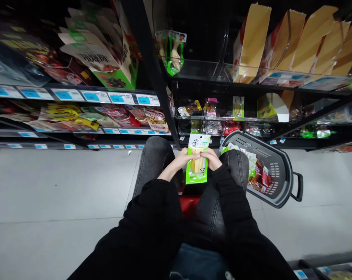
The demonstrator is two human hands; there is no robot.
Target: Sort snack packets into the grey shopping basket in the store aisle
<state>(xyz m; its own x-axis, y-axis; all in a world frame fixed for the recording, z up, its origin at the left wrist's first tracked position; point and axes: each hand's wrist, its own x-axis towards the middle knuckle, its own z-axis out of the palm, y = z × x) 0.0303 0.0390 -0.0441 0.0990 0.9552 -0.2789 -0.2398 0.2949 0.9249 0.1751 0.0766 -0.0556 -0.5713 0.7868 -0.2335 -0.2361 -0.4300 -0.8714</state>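
Both my hands hold one green and white snack packet (197, 165) with pale sticks showing through its clear window. My left hand (185, 157) grips its left edge and my right hand (211, 158) grips its right edge, fingers curled over the front. The packet hangs upright between my knees, in front of the low shelves. Black sleeves cover both my arms, and my legs are in dark grey jeans.
A grey shopping basket (281, 182) with several snack packets stands on the floor at my right knee. Black shelves (161, 83) full of packets and boxes rise ahead. Pale floor tiles (56, 186) spread to the left. Something red (190, 202) sits under me.
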